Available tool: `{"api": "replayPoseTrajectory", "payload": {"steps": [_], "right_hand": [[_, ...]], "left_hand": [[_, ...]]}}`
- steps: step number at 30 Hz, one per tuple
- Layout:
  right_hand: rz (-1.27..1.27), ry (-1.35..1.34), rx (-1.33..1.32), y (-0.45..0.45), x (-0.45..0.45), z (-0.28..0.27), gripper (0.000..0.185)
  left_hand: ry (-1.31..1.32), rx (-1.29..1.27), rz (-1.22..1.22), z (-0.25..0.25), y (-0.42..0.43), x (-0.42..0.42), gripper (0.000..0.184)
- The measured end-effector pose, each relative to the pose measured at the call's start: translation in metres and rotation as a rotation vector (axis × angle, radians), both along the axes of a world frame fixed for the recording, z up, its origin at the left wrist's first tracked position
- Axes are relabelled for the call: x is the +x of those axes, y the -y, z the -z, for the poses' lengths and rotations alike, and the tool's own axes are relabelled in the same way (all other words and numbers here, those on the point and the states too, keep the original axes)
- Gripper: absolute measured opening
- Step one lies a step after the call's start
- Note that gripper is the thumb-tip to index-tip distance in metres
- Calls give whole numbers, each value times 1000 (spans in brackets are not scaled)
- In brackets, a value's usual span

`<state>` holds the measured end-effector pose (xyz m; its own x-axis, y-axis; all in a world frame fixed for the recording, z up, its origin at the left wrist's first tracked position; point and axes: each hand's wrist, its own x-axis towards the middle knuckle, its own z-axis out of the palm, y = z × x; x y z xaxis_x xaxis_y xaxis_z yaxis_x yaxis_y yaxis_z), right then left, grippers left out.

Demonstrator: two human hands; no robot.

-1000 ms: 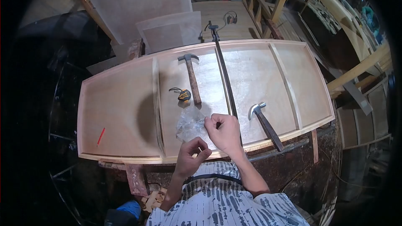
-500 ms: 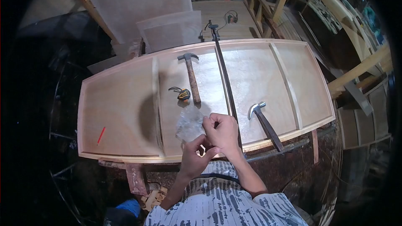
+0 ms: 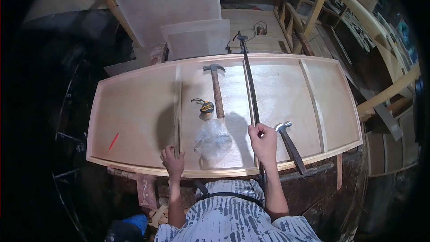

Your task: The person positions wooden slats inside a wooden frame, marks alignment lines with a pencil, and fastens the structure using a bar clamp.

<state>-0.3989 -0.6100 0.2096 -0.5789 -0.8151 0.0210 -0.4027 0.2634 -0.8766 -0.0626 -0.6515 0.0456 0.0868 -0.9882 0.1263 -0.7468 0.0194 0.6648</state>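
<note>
My left hand [image 3: 173, 161] is at the near end of the left wooden slat [image 3: 177, 107], with fingers on one side of it and the thumb on the other. Over the panel, beside the dark bar of a clamp [image 3: 252, 92], my right hand [image 3: 264, 144] is closed in a pinch; whatever it holds is too small to make out. A crumpled clear plastic bag [image 3: 213, 141] lies on the panel between both hands. Close to my right hand rests a claw hammer [image 3: 291, 148], its handle reaching over the panel's near edge.
Further in on the framed wooden panel [image 3: 130, 112] lie a second hammer [image 3: 217, 92] and a yellow-black tape measure [image 3: 207, 106]. A red pencil-like stick [image 3: 113, 141] lies at the left. Sheets of board [image 3: 165, 9] stand behind; wooden framing [image 3: 316, 9] rises at the right.
My hands have moved apart, the left one to the slat and the right one rightward. The plastic bag, formerly at my hands, now lies on the panel. The view has shifted slightly.
</note>
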Motion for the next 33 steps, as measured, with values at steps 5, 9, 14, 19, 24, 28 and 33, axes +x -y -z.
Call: {"api": "replayPoseTrajectory", "payload": {"steps": [5,9,14,19,24,28,33], "right_hand": [[-19,-520,212,-4,-15,102,57],[2,-383,396,-22,-26,186,64],[-3,-358,423,-14,-29,184,54],[35,-364,510,-9,-24,177,45],[29,-391,480,-11,-26,183,49],[41,-404,495,-10,-26,186,46],[57,-382,454,-12,-26,187,44]], "left_hand": [[256,203,-211,84,-37,55,76],[441,228,-221,87,-47,46,70],[349,-7,-270,124,-45,52,57],[296,-78,-304,129,-44,51,44],[202,-59,-260,127,-46,52,39],[313,-34,-292,99,-48,38,28],[117,-106,-306,122,-45,44,21]]}}
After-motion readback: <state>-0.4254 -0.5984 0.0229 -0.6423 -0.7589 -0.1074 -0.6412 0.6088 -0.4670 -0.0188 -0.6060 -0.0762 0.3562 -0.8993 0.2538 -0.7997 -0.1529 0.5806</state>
